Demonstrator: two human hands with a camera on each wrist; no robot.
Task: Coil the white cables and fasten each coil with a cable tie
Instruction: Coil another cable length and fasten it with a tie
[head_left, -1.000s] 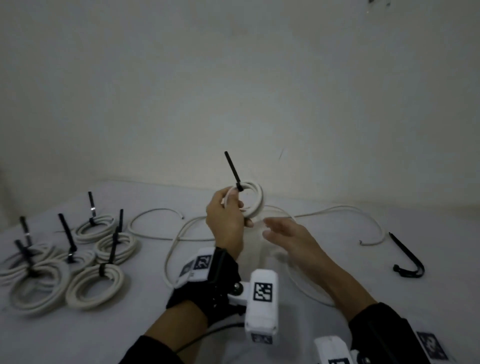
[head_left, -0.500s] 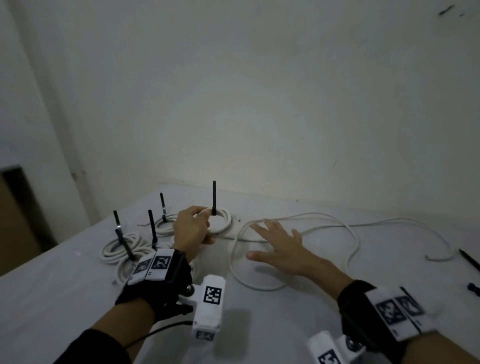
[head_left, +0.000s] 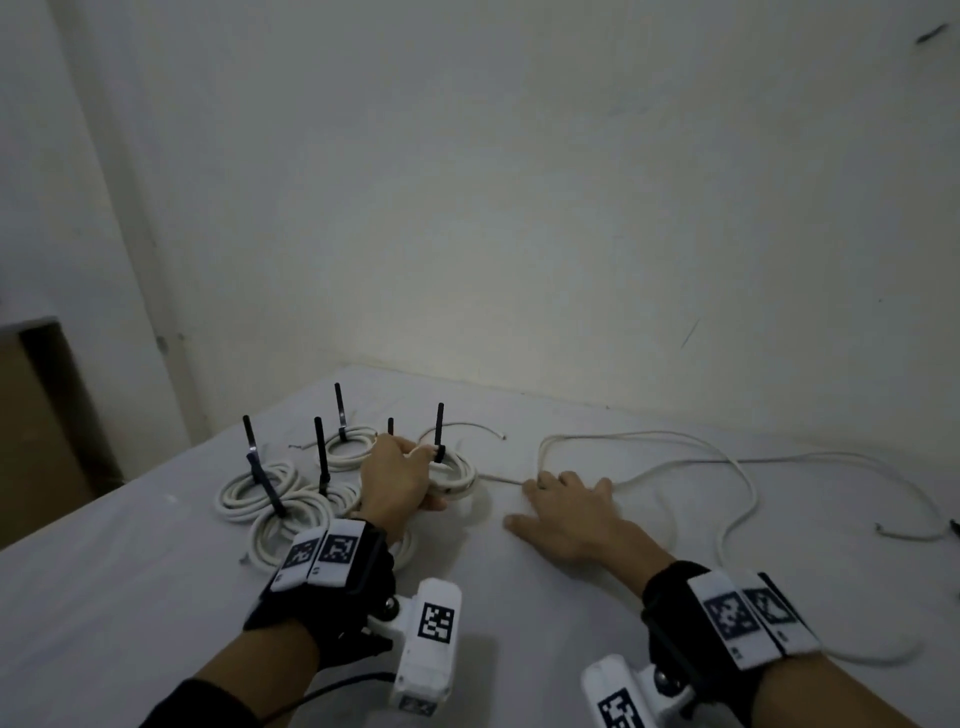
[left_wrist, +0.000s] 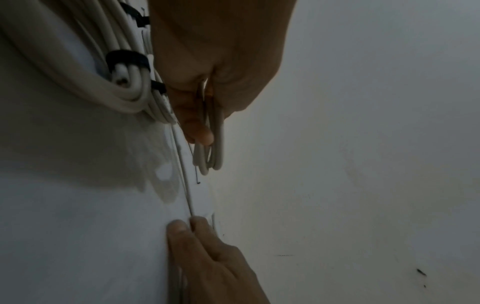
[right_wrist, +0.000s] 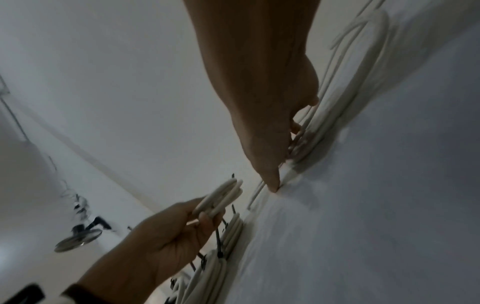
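My left hand (head_left: 400, 486) has come down from mid-air, gripping the tied coil (head_left: 451, 475) low beside the finished coils (head_left: 270, 499). My right hand (head_left: 571, 512) lies spread flat on the surface (head_left: 156, 597), fingertips pressing the loose white cable (head_left: 727, 457).

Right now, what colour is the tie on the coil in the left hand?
Black; the cable tie on the held coil shows best in the head view.

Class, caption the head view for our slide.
Left hand holds a tied white cable coil; right hand rests on loose white cable.
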